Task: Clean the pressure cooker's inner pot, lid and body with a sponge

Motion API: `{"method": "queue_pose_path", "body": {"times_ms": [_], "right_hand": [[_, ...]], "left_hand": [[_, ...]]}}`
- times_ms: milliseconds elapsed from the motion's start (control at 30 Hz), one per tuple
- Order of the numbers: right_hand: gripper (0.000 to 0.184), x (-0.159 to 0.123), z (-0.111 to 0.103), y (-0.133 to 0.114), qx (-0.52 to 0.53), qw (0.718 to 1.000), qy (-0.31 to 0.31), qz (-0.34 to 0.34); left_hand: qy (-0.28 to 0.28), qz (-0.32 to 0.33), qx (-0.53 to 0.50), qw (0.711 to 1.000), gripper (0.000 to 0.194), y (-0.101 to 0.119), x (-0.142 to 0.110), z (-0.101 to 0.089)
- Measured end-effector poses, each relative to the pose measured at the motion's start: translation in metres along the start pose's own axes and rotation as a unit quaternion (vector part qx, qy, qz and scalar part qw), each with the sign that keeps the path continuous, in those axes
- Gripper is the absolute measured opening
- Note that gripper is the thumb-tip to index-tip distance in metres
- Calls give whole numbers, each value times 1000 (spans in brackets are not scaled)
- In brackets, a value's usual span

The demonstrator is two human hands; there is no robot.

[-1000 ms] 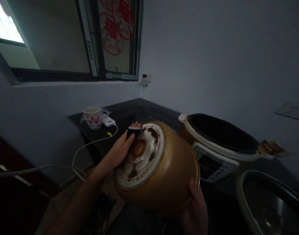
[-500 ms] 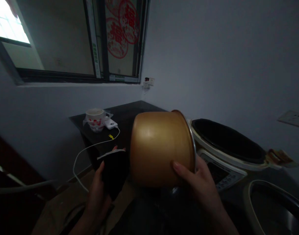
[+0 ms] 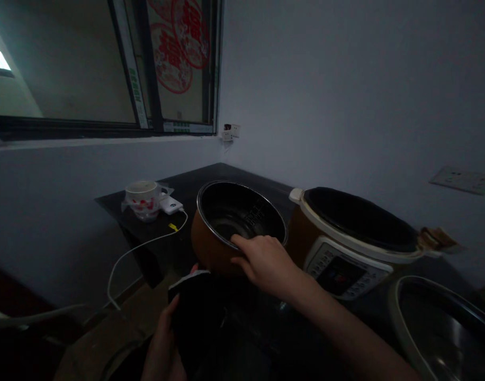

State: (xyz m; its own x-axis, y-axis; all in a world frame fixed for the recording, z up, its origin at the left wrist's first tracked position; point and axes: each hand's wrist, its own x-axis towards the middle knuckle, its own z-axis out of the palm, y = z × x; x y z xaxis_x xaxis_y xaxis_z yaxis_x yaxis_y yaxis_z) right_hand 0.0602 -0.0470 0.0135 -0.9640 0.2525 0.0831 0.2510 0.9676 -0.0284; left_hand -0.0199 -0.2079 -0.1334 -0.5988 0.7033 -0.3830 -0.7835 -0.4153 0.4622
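A gold-brown inner cooking pot point(image 3: 210, 241) with a dark inside now sits mouth up on the dark counter, left of the cooker. My right hand point(image 3: 268, 264) grips its near rim, with the thumb over the edge and the fingers outside. My left hand point(image 3: 165, 346) is low at the bottom of the view, closed on a dark scrubbing sponge point(image 3: 190, 304) with a pale edge. The sponge is held just in front of the pot, apart from it.
An open electric pressure cooker point(image 3: 346, 246) with a control panel stands right of the pot. Its lid point(image 3: 441, 328) lies at the bottom right. A paper cup point(image 3: 142, 198), a white power bank point(image 3: 170, 205) and its cable point(image 3: 143, 246) lie at the counter's far left. Wall sockets point(image 3: 230, 131) sit in the corner.
My right hand turned the pot from bottom-facing-me to upright and set it down by the cooker. My left hand drew the sponge off the pot's stained base and lowered it.
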Motion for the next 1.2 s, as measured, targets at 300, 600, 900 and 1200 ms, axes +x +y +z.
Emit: {"method": "queue_pose_path", "body": {"times_ms": [300,600,900,1200], "right_hand": [[19,16,27,6,-64,998,-9,-27],[22,19,33,6,-64,996,-25,-49],[23,20,36,10,-58,996,-42,-46],[21,17,42,13,-54,996,-32,-66]], "left_hand": [[20,1,14,1000,56,0,8,5],[31,12,29,999,59,-5,4,8],[41,18,30,999,57,-10,6,7],[43,14,52,998,59,-15,6,4]]}}
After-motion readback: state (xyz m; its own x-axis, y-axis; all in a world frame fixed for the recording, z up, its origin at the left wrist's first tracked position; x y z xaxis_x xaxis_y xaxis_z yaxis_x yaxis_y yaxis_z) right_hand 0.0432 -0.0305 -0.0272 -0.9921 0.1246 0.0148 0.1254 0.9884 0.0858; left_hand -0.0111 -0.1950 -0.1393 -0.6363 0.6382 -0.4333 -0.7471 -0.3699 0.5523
